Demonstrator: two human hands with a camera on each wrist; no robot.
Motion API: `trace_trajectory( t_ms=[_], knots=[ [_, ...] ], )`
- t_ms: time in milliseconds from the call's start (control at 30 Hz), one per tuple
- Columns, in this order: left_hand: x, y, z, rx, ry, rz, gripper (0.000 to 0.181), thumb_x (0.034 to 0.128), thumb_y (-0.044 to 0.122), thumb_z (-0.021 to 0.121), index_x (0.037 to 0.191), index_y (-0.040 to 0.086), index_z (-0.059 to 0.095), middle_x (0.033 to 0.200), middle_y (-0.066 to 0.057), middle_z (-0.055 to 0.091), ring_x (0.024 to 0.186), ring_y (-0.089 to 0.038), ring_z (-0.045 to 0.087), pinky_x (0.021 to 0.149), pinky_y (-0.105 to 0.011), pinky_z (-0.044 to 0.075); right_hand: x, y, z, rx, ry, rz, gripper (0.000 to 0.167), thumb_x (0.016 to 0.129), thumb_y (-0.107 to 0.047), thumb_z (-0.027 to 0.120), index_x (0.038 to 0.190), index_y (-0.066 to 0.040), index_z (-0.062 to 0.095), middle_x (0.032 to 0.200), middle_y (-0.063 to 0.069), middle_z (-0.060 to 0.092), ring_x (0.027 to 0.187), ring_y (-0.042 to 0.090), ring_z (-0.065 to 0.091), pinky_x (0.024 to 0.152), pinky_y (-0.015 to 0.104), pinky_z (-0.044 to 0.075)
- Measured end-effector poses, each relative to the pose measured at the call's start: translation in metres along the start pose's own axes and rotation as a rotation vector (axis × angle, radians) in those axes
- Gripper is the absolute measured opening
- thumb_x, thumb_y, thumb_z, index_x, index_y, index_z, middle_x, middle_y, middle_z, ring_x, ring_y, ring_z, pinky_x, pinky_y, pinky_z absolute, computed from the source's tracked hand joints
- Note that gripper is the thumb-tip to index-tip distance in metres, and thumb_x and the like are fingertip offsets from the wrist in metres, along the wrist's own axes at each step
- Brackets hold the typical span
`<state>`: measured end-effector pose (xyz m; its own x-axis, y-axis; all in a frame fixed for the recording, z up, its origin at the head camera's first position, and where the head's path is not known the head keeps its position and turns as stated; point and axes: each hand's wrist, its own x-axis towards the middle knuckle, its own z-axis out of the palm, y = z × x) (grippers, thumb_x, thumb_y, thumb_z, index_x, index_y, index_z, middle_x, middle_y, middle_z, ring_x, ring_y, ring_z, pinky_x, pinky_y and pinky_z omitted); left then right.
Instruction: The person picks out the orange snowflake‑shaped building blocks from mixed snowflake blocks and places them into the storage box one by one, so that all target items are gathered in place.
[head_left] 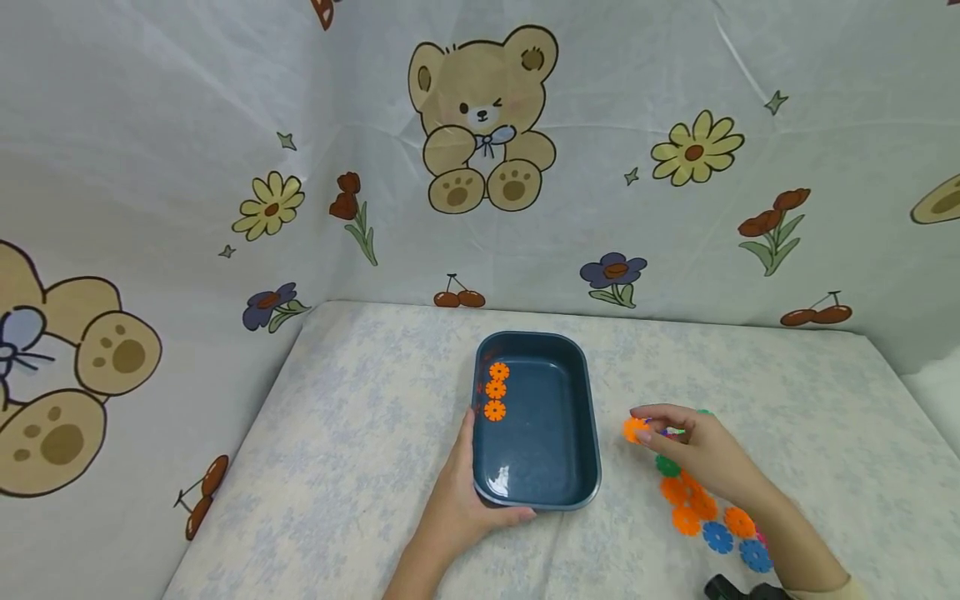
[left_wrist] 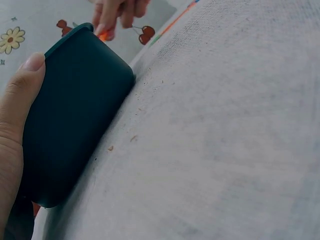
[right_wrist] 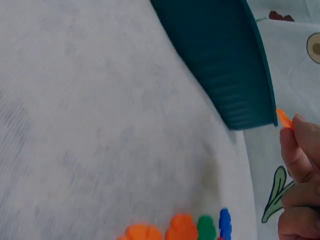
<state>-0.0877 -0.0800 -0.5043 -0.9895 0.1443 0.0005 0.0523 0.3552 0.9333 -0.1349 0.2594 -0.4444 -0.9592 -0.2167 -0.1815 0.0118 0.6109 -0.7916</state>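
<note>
A dark blue rectangular tray [head_left: 536, 450] stands on the table, with three orange flower-shaped discs [head_left: 496, 389] lined up along its left inner side. My left hand [head_left: 461, 508] holds the tray's near left corner, thumb along the front rim and fingers at the left wall. To the right of the tray, my right hand [head_left: 705, 446] pinches another orange flower-shaped disc [head_left: 635, 430] between thumb and fingertips, above the table. In the right wrist view that disc [right_wrist: 284, 119] shows edge-on beside the tray's rim.
Loose flower-shaped discs, orange [head_left: 686, 521], blue [head_left: 717, 537] and green [head_left: 667, 465], lie under and near the right forearm. A black object [head_left: 738, 588] shows by the right wrist. Behind the table hangs a cloth [head_left: 600, 83] printed with bears and flowers.
</note>
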Motion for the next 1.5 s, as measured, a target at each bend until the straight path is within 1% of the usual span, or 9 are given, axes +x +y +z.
trace_trajectory(
  t_ms=[133, 233, 333, 467, 633, 833, 1033, 1133, 1500],
  knots=[
    [0.000, 0.000, 0.000, 0.007, 0.002, 0.005, 0.142, 0.0530, 0.060, 0.092, 0.159, 0.036, 0.001, 0.165, 0.009, 0.018, 0.149, -0.018, 0.028, 0.115, -0.056, 0.033, 0.014, -0.022, 0.011, 0.025, -0.003, -0.041, 0.041, 0.092, -0.035, 0.070, 0.128, -0.015, 0.065, 0.105, 0.009, 0.068, 0.067, 0.027, 0.060, 0.053, 0.026, 0.046],
    [0.001, 0.000, 0.000, 0.001, 0.001, 0.013, 0.141, 0.0537, 0.059, 0.092, 0.159, 0.037, 0.001, 0.165, 0.007, 0.018, 0.149, -0.018, 0.028, 0.115, -0.057, 0.033, 0.023, -0.038, 0.022, 0.042, -0.014, -0.089, 0.040, 0.090, -0.030, 0.072, 0.127, -0.016, 0.066, 0.100, 0.007, 0.070, 0.055, 0.023, 0.051, 0.048, 0.026, 0.039],
    [0.001, -0.001, 0.000, -0.009, -0.005, 0.021, 0.140, 0.0547, 0.058, 0.092, 0.158, 0.039, 0.000, 0.166, 0.006, 0.018, 0.149, -0.018, 0.028, 0.115, -0.057, 0.033, 0.033, -0.052, 0.033, 0.038, -0.035, -0.155, 0.036, 0.090, -0.025, 0.073, 0.124, -0.015, 0.068, 0.096, 0.003, 0.070, 0.050, 0.016, 0.043, 0.046, 0.025, 0.036],
    [0.002, -0.001, 0.000, -0.022, -0.021, 0.013, 0.140, 0.0565, 0.055, 0.093, 0.158, 0.040, -0.002, 0.166, 0.007, 0.016, 0.149, -0.016, 0.028, 0.116, -0.056, 0.033, 0.042, -0.069, 0.050, -0.006, -0.061, -0.205, 0.033, 0.090, -0.022, 0.073, 0.122, -0.014, 0.069, 0.092, -0.002, 0.069, 0.051, 0.011, 0.040, 0.046, 0.023, 0.036],
    [0.001, -0.001, -0.001, -0.019, -0.025, 0.003, 0.140, 0.0579, 0.051, 0.094, 0.159, 0.036, -0.002, 0.167, 0.008, 0.013, 0.149, -0.018, 0.027, 0.116, -0.056, 0.032, 0.050, -0.083, 0.069, -0.086, -0.088, -0.218, 0.031, 0.090, -0.021, 0.074, 0.119, -0.013, 0.071, 0.087, -0.005, 0.067, 0.056, 0.013, 0.046, 0.049, 0.022, 0.042],
    [0.000, 0.000, -0.001, -0.009, -0.026, -0.014, 0.139, 0.0584, 0.051, 0.093, 0.160, 0.032, 0.000, 0.166, 0.009, 0.013, 0.150, -0.017, 0.027, 0.117, -0.055, 0.031, 0.058, -0.091, 0.088, -0.154, -0.144, -0.263, 0.027, 0.089, -0.018, 0.074, 0.115, -0.010, 0.073, 0.086, -0.006, 0.068, 0.067, 0.015, 0.055, 0.060, 0.021, 0.050],
    [0.000, 0.000, -0.002, -0.004, -0.039, -0.023, 0.139, 0.0592, 0.055, 0.092, 0.160, 0.032, -0.001, 0.166, 0.007, 0.014, 0.149, -0.018, 0.027, 0.117, -0.055, 0.032, 0.066, -0.092, 0.110, -0.260, -0.172, -0.280, 0.023, 0.087, -0.016, 0.077, 0.108, -0.010, 0.075, 0.081, -0.010, 0.068, 0.075, 0.005, 0.059, 0.071, 0.021, 0.053],
    [0.000, 0.000, -0.002, 0.005, -0.043, -0.029, 0.138, 0.0599, 0.056, 0.091, 0.160, 0.033, -0.001, 0.166, 0.007, 0.013, 0.150, -0.018, 0.027, 0.117, -0.055, 0.031, 0.069, -0.090, 0.118, -0.303, -0.163, -0.283, 0.021, 0.085, -0.017, 0.078, 0.105, -0.010, 0.076, 0.076, -0.012, 0.066, 0.071, 0.003, 0.058, 0.069, 0.021, 0.052],
    [-0.001, 0.001, -0.003, 0.026, -0.050, -0.059, 0.136, 0.0613, 0.058, 0.089, 0.160, 0.033, -0.002, 0.167, 0.005, 0.013, 0.150, -0.021, 0.026, 0.117, -0.056, 0.031, 0.078, -0.085, 0.131, -0.351, -0.122, -0.341, 0.025, 0.082, -0.029, 0.081, 0.097, -0.010, 0.076, 0.066, -0.011, 0.060, 0.058, 0.002, 0.052, 0.056, 0.019, 0.045]
  ],
)
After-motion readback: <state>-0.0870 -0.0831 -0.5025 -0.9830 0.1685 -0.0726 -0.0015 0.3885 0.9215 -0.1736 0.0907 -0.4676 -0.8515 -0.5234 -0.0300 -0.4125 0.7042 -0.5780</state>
